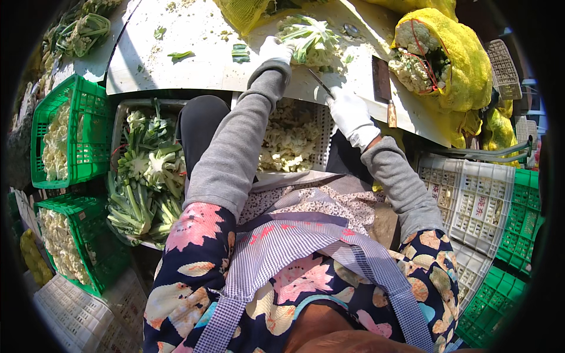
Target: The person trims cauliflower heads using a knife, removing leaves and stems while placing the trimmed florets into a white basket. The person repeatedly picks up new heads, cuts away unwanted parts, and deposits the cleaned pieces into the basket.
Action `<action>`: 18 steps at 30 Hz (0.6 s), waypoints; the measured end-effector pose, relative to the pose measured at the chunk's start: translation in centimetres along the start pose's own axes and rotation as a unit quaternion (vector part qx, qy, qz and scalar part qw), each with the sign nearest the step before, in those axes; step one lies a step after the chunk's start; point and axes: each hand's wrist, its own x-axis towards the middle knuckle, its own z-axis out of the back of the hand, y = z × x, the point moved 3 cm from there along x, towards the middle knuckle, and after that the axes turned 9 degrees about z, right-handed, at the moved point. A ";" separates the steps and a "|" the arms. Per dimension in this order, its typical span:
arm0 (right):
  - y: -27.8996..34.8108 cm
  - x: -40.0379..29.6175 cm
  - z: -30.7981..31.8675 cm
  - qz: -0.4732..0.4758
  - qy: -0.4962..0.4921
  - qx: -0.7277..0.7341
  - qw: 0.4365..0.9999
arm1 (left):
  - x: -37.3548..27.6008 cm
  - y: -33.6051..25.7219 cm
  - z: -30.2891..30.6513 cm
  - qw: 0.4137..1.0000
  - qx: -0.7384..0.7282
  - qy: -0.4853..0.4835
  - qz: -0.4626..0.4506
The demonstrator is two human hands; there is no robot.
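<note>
My left hand (276, 50), in a white glove, grips the left side of a cauliflower head (311, 42) on the white tabletop (198, 73). The head lies with its pale green leaf stalks upward, and its florets show along the lower right. Some of my left fingers are hidden behind the glove's back. In my right hand (351, 114), also gloved, is a small knife (318, 81). Its blade points up and left, just below the head and apart from it. Below the table edge, between my knees, a white crate (324, 137) holds cut florets (287, 150).
A wide-bladed knife (382, 81) lies right of my right hand, its wooden handle over the table edge. Beyond it sits a yellow mesh sack (468, 66) of cauliflower. Leaf and stalk trimmings (150, 172) fill a tub at left, beside green crates (92, 132) of florets.
</note>
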 end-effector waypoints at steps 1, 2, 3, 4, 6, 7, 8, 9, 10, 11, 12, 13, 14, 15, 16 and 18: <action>0.9 1.2 1.9 -0.033 -0.032 0.049 0.998 | -0.4 0.0 -0.2 1.000 -0.006 -0.005 0.000; 2.4 2.9 3.4 -0.049 -0.019 0.069 0.996 | 0.3 1.3 -0.8 0.998 -0.030 -0.048 0.003; 2.6 4.3 4.1 -0.080 -0.007 0.086 0.993 | -0.2 1.5 -1.7 0.997 -0.057 -0.059 0.006; 1.8 5.4 3.3 -0.061 -0.053 0.053 0.995 | -0.8 1.5 -2.6 0.997 -0.047 -0.065 0.010; 2.1 8.6 2.2 -0.022 -0.020 -0.043 0.999 | 2.4 4.7 -3.8 0.989 -0.113 -0.088 -0.021; 1.1 9.4 1.1 -0.026 -0.004 -0.086 0.996 | 2.1 4.6 -4.4 0.990 -0.102 -0.095 -0.026; 1.4 9.1 1.4 -0.025 0.001 -0.090 0.996 | 0.9 4.0 -4.2 0.990 -0.090 -0.106 -0.029; 1.6 8.6 2.1 -0.024 0.006 -0.093 0.995 | -0.2 3.3 -3.9 0.990 -0.077 -0.116 -0.032; 1.6 7.9 2.8 -0.030 0.010 -0.096 0.995 | -1.9 2.0 -3.3 0.994 -0.020 -0.101 -0.024; 1.5 7.8 3.2 -0.039 -0.010 -0.097 0.994 | -2.0 1.7 -2.9 0.996 -0.006 -0.089 -0.017; 1.2 8.2 3.0 -0.024 0.010 -0.113 0.993 | -2.3 1.4 -2.5 0.997 0.009 -0.077 -0.011; 0.8 8.8 3.1 -0.009 0.026 -0.130 0.991 | -2.3 1.2 -2.4 0.998 0.024 -0.065 -0.008; 0.5 9.3 3.2 0.006 0.035 -0.137 0.990 | -2.5 1.1 -2.3 0.996 0.009 -0.085 0.013; 0.3 9.7 3.3 0.021 0.043 -0.145 0.988 | -2.8 1.0 -2.1 0.996 -0.001 -0.092 0.009; 0.2 10.2 3.3 0.037 0.052 -0.152 0.986 | -2.8 1.2 -2.1 0.995 -0.010 -0.099 0.005; 0.0 10.9 3.7 0.040 0.065 -0.154 0.985 | -2.7 1.3 -2.2 0.993 -0.036 -0.109 0.005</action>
